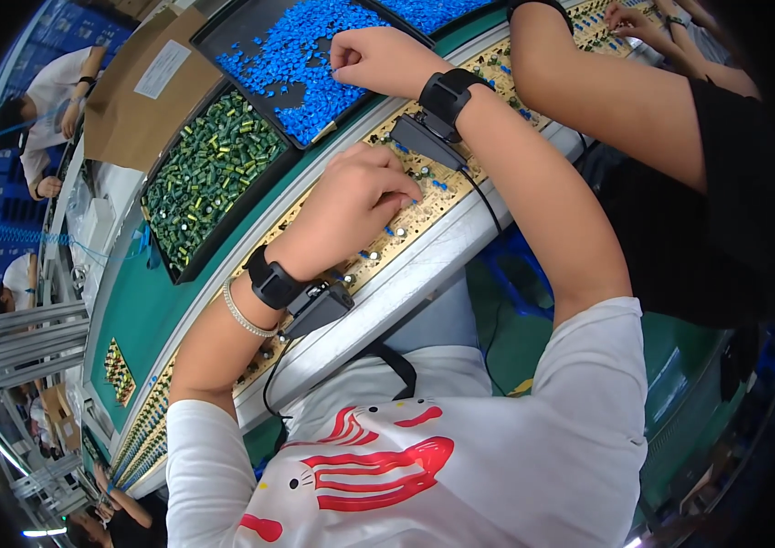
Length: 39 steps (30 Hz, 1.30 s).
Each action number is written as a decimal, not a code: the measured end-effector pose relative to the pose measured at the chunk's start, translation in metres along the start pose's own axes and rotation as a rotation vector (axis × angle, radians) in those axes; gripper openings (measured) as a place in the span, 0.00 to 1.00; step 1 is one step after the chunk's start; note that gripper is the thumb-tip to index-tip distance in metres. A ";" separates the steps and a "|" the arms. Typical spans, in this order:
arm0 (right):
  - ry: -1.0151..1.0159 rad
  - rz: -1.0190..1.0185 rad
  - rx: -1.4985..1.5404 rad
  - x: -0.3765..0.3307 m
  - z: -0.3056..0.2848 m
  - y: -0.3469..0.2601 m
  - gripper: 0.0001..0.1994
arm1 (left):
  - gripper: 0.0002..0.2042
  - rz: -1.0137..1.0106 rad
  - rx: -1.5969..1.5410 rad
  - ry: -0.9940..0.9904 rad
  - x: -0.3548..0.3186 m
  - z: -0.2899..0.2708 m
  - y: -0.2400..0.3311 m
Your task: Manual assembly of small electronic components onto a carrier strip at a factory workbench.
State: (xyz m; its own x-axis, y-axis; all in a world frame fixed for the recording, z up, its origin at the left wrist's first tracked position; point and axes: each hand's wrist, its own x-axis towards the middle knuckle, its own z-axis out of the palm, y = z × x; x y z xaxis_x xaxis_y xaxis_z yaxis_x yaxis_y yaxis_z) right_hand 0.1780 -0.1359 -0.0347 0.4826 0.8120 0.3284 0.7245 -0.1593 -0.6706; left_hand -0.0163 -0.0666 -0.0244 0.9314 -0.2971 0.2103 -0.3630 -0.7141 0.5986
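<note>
My left hand point(351, 205) is over the tan circuit boards point(424, 215), its fingers curled and the thumb and fingertips together low at the board. A speck of blue shows at those fingertips, but whether they grip it I cannot tell. Small blue components point(439, 185) and round silver-topped capacitors point(374, 257) stand on the boards. Above the near edge of a black tray point(325, 137) of loose blue components point(300, 55), my right hand point(387, 62) is closed in a pinch. What sits between its fingertips is too small to make out.
Left of the blue parts lies a black tray point(184, 272) heaped with green capacitors point(214, 160). A cardboard box point(131, 100) stands behind it. A white rail point(351, 329) edges the line nearest me. At right, a co-worker's arm point(606, 110) reaches over the boards.
</note>
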 end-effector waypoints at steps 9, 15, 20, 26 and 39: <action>0.058 -0.010 0.090 -0.004 -0.003 -0.003 0.06 | 0.07 0.019 0.088 -0.002 -0.003 -0.003 0.003; 0.102 0.002 0.090 -0.004 0.000 0.001 0.06 | 0.07 0.064 0.101 -0.003 -0.003 -0.003 0.006; 0.199 0.050 0.235 -0.009 -0.003 -0.001 0.07 | 0.05 0.088 0.125 0.025 -0.004 -0.003 0.010; 0.167 0.030 0.415 -0.051 -0.021 -0.045 0.11 | 0.09 0.038 0.181 0.044 -0.020 -0.026 0.025; -0.062 0.349 0.033 -0.163 -0.009 -0.100 0.07 | 0.20 -0.268 0.487 0.289 -0.123 -0.115 -0.075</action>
State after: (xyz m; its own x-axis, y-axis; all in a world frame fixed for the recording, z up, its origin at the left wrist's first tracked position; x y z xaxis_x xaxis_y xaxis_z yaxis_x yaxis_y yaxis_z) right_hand 0.0313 -0.2571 -0.0154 0.6664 0.7447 0.0352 0.5044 -0.4156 -0.7569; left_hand -0.1005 0.0970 -0.0062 0.9368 0.0675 0.3433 -0.0229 -0.9673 0.2527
